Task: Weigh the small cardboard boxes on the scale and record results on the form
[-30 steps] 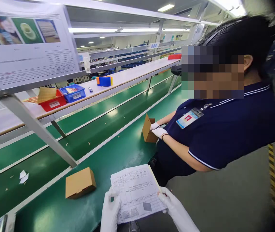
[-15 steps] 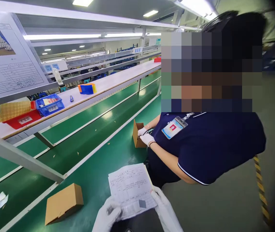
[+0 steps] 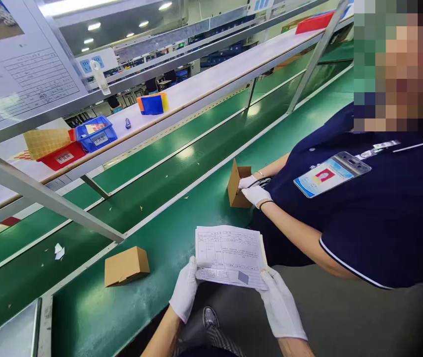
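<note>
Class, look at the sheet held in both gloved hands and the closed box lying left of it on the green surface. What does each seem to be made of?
Sheet: thin white paper, matte, printed with a table, bending slightly between the left hand and right hand. Box: probably brown cardboard, dull, with folded edges.

Form [image 3: 230, 255] print too small to read, co-worker's box [image 3: 237, 187] contents hidden

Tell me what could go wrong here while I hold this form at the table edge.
The form is pinched only at its lower corners by the left hand and right hand, so it may sag or slip. A co-worker's hands work an open box close by; an elbow could bump the sheet. The closed box lies near the table's edge and might get knocked off.
</note>
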`<state>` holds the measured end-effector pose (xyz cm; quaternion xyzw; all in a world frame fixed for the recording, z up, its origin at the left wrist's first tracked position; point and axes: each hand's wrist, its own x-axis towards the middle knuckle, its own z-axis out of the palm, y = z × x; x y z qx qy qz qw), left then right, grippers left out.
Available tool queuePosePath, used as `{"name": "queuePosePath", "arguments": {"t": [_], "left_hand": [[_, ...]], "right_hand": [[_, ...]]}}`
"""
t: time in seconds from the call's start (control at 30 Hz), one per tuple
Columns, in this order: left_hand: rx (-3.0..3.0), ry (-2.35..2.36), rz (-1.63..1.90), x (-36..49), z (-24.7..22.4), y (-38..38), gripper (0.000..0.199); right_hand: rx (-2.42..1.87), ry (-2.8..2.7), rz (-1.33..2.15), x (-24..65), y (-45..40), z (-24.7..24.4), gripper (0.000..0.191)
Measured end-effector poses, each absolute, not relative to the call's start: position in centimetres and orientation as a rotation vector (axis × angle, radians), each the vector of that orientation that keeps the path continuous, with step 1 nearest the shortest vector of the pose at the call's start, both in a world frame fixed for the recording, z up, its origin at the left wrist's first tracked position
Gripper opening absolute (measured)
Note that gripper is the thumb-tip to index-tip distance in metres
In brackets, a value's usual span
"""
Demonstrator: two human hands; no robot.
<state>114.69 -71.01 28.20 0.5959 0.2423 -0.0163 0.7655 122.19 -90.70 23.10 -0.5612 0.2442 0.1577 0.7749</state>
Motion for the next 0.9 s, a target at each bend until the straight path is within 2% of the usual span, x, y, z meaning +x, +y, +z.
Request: {"name": "queuePosePath", "arguments": {"t": [0.17,0.27,0.53,0.7,0.77,0.83,0.9], "left_hand": [[1.579,0.450,-0.069,114.5,29.3,-70.6,0.039],[1.571,0.491,-0.076,114.5,28.9,-70.4,0.029],[1.204,0.448,-0.076,113.5,28.6,-70.6,0.046],[1.410,0.551,-0.007,113.2,28.0,-70.2,0.039],[1.429,0.581,0.007,113.2,27.4,-70.0,0.039],[1.454,0.566,0.028,113.1,26.9,-69.9,0.040],[1.497,0.533,0.046,112.8,26.7,-69.9,0.042]], "right_hand": [[-1.257,0.515,0.318,121.9,-90.5,23.0,0.051],[-1.309,0.498,0.300,121.8,-90.2,22.8,0.046],[-1.339,0.493,0.280,121.6,-89.5,21.9,0.055],[-1.757,0.332,0.393,122.0,-90.4,21.8,0.062],[-2.123,0.207,0.248,121.6,-90.8,22.5,0.060],[-2.432,-0.036,-0.061,120.6,-90.8,23.5,0.050],[-2.520,-0.360,-0.316,119.1,-90.1,24.6,0.037]]}}
